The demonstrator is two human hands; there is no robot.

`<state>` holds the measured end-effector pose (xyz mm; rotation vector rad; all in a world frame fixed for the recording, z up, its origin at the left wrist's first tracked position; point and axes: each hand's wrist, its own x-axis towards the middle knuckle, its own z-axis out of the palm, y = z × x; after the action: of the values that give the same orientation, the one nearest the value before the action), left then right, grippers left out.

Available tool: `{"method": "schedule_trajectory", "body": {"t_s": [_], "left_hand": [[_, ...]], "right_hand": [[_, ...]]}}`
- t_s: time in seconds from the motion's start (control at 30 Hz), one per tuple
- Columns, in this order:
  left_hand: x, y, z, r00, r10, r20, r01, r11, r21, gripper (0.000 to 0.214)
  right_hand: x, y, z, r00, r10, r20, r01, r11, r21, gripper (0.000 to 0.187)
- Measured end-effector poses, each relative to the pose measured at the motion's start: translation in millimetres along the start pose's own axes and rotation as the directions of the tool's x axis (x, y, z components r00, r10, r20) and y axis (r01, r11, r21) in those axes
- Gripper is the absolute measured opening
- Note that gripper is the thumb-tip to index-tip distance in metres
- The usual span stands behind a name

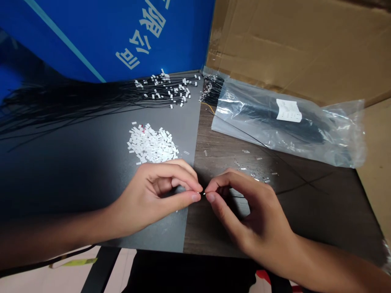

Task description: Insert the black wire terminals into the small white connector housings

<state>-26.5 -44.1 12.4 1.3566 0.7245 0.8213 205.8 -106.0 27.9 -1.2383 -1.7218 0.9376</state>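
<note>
My left hand [159, 195] and my right hand [247, 207] meet at the fingertips above the edge between a grey mat and a dark wooden tabletop. My left thumb and fingers pinch a tiny white piece [202, 194], probably a plastic connector, mostly hidden by the fingertips. My right fingers pinch the end of a thin black wire [238, 197] that runs out behind that hand. Just beyond my left hand lies a heap of small white connectors [152, 144]. Farther back, a spread of long black wires [91, 97] has white connectors on many ends [165, 90].
A clear plastic bag [284, 120] holding bundled black wires lies at the back right, with a white label on it. Small metal and white bits [253, 171] are scattered on the wood. A blue printed board [106, 36] and brown cardboard [299, 44] stand behind.
</note>
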Motion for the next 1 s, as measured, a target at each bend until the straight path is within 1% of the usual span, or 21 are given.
{"method": "schedule_trajectory", "body": {"t_s": [0.07, 0.23, 0.5, 0.57, 0.7, 0.77, 0.9, 1.0], "left_hand": [[-0.2, -0.3, 0.5, 1.000, -0.010, 0.021, 0.011, 1.000, -0.024, 0.022], [-0.7, -0.9, 2.2, 0.999, -0.012, 0.030, 0.014, 0.997, -0.082, 0.023], [2.4, -1.9, 2.6, 0.995, -0.100, 0.019, 0.102, 0.978, -0.183, 0.026], [2.6, -2.7, 2.5, 0.996, -0.091, 0.013, 0.092, 0.982, -0.165, 0.026], [1.6, -3.4, 2.5, 1.000, 0.025, -0.015, -0.025, 0.998, -0.049, 0.021], [0.5, -3.2, 2.3, 0.998, 0.061, -0.014, -0.060, 0.998, 0.013, 0.020], [-1.8, -3.1, 1.9, 0.997, 0.072, 0.001, -0.072, 0.994, 0.082, 0.020], [-3.2, -3.8, 2.0, 0.998, 0.062, 0.003, -0.062, 0.994, 0.094, 0.023]], "right_hand": [[-0.5, -0.2, 0.0, 1.000, 0.007, 0.010, -0.007, 1.000, 0.012, 0.012], [0.3, 0.9, 0.3, 0.998, 0.033, 0.048, -0.036, 0.998, 0.052, 0.013], [-1.2, 1.7, 1.2, 0.995, 0.083, 0.051, -0.088, 0.991, 0.105, 0.013], [-0.8, 1.9, 1.1, 0.995, 0.082, 0.049, -0.087, 0.991, 0.099, 0.012], [0.4, 1.0, 0.6, 0.997, 0.068, 0.045, -0.072, 0.994, 0.085, 0.013], [0.7, 0.5, 0.3, 0.997, 0.061, 0.048, -0.065, 0.995, 0.081, 0.013], [0.3, 0.4, 0.0, 0.997, 0.044, 0.056, -0.048, 0.996, 0.080, 0.012], [-0.6, 1.0, 0.7, 0.998, 0.000, 0.060, -0.006, 0.996, 0.093, 0.011]]}}
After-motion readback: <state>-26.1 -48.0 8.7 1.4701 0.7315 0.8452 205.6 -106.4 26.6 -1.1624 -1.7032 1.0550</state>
